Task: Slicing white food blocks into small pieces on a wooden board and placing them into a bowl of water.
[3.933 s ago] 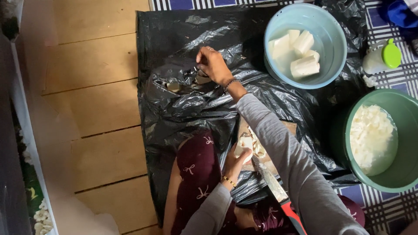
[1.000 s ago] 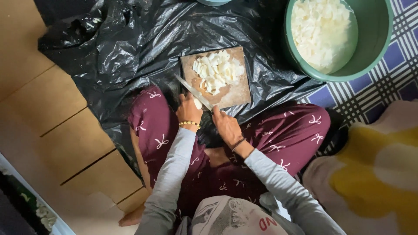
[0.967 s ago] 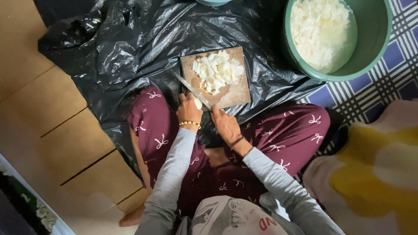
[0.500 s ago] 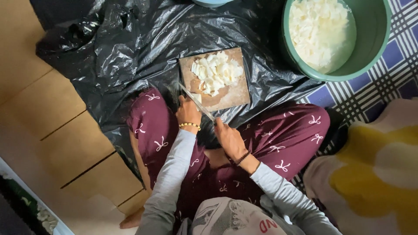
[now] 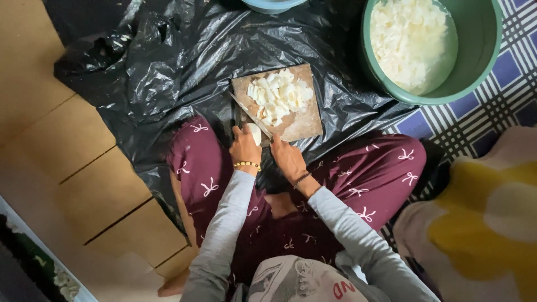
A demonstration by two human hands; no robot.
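A small wooden cutting board (image 5: 305, 124) lies on black plastic sheeting (image 5: 168, 84) in front of my crossed legs, with a heap of chopped white pieces (image 5: 279, 96) on it. My left hand (image 5: 245, 148), which wears a gold bracelet, holds one white chunk (image 5: 255, 133) at the board's near edge. My right hand (image 5: 286, 157) grips the handle of a knife (image 5: 251, 116). The blade slants across the board's near left corner, beside the chunk.
A green tub (image 5: 481, 50) full of cut white pieces stands at the far right on a checked mat (image 5: 503, 106). A blue bowl's rim (image 5: 271, 5) shows at the top edge. Wooden floorboards (image 5: 67, 168) lie left, a yellow and white cloth (image 5: 481, 223) right.
Earlier one hand reached far out over the plastic near the blue bowl. Since then both hands have come together at the board's near edge, and my left hand now holds a white chunk against the blade.
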